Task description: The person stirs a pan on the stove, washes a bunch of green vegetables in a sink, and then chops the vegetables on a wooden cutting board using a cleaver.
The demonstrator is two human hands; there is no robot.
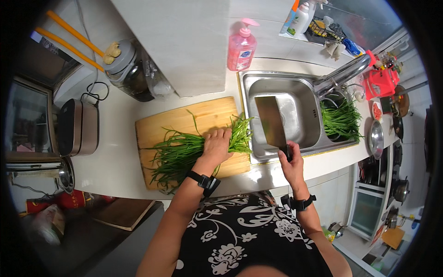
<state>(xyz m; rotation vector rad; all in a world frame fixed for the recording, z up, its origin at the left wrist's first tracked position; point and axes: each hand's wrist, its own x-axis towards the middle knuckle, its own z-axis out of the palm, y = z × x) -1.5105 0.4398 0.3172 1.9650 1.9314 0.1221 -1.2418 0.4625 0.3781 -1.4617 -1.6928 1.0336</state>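
My left hand presses down on a bunch of green garlic chives lying across a wooden cutting board. The pale stem ends point right and reach slightly past the board's right edge. In my right hand is a Chinese cleaver, gripped by its dark handle. Its broad blade is held over the near left part of the stainless steel sink, apart from the chives. More chives rest in the small right-hand basin, their ends hanging over its rim.
A pink pump bottle stands behind the sink, near the chrome faucet. Right of the sink are a metal bowl and a plate of red food. A rice cooker and a lidded jar stand on the left.
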